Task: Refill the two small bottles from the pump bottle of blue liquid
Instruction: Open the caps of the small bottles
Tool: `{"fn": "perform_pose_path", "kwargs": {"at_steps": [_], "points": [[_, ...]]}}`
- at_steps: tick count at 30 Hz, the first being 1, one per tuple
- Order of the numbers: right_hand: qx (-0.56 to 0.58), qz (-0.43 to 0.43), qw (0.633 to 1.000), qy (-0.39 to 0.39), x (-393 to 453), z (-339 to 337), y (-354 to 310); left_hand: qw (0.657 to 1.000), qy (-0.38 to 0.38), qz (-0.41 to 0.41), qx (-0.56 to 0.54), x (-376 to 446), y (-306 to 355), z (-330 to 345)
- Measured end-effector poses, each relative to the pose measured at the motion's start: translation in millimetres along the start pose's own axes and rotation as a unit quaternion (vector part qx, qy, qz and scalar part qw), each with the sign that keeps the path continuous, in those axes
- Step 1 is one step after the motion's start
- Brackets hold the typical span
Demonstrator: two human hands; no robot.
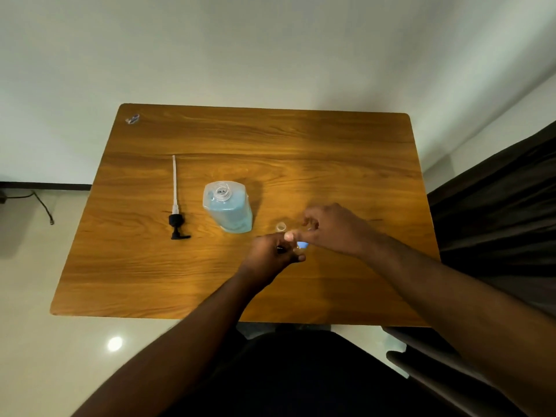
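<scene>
1. A clear plastic pump bottle of pale blue liquid (227, 207) stands upright near the middle of the brown wood-grain table (331, 139), its neck open with no pump in it
2. The black pump head with its long white dip tube (175, 203) lies flat on the table, to the left of that bottle and apart from it
3. A small clear bottle (281, 226) stands open-mouthed just right of the pump bottle's base
4. The left hand (270, 257) is curled around something small with a dark part, mostly hidden
5. The right hand (331, 228) meets it thumb-first, fingers loosely bent, pinching a small blue-tinted piece (302, 245); what it is cannot be told
6. A tiny clear scrap (132, 118) sits at the far left corner
</scene>
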State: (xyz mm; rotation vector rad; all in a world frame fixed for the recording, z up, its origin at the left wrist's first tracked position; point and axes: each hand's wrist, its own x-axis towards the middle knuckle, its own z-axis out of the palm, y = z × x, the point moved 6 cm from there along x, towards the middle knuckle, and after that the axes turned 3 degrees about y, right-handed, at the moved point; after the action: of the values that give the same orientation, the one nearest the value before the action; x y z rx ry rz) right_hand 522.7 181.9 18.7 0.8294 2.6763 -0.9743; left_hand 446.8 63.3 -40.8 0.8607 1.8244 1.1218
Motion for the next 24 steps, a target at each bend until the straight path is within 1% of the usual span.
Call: {"fn": "perform_pose_path", "kwargs": {"at_steps": [1,2,5,6,7,9,10,12,16,19,21,23,24], "points": [[-0.046,-0.015,0.999,-0.003,1.4,3.6,-3.9,1.0,0.011,0.003,0.012,0.2,-1.6,-1.2],[-0.059,-0.035,0.997,-0.025,2.6,7.9,-7.5,1.0,0.013,0.009,0.022,0.4,-2.5,-1.1],[0.006,-0.067,0.989,-0.133,-0.1,14.5,-12.6,0.999,0.019,0.023,0.035,2.3,-4.0,-4.2],[0.011,-0.069,0.989,-0.133,-0.2,13.5,-12.9,0.999,0.02,0.028,0.033,2.7,-4.4,-4.9],[-0.013,-0.058,0.993,-0.107,1.7,12.6,-10.8,0.999,0.019,0.033,0.032,2.6,-5.6,-4.9],[-0.103,-0.038,0.993,-0.043,5.0,14.1,-10.8,0.998,0.015,0.038,0.045,1.4,-8.1,-2.0],[-0.144,-0.047,0.988,-0.024,6.3,17.5,-12.6,0.997,0.013,0.04,0.057,1.1,-10.0,-0.5],[-0.159,-0.087,0.983,-0.012,6.5,23.0,-18.1,0.996,0.016,0.046,0.074,2.3,-12.9,0.2],[-0.103,-0.137,0.985,-0.018,2.2,22.2,-15.0,0.993,0.019,0.06,0.096,8.0,-14.3,0.7],[-0.102,-0.152,0.983,0.009,0.5,25.5,-0.6,0.991,0.016,0.069,0.11,7.9,-15.0,2.1],[-0.07,-0.122,0.988,0.059,-0.2,19.0,13.3,0.994,0.023,0.052,0.091,7.8,-24.6,-1.8],[0.025,-0.058,0.99,0.128,-2.4,10.5,33.0,0.997,0.037,0.033,0.064,6.2,-35.7,-7.8],[0.082,-0.019,0.984,0.157,-6.1,9.5,43.3,0.997,0.047,0.027,0.055,5.2,-40.7,-10.2]]}}
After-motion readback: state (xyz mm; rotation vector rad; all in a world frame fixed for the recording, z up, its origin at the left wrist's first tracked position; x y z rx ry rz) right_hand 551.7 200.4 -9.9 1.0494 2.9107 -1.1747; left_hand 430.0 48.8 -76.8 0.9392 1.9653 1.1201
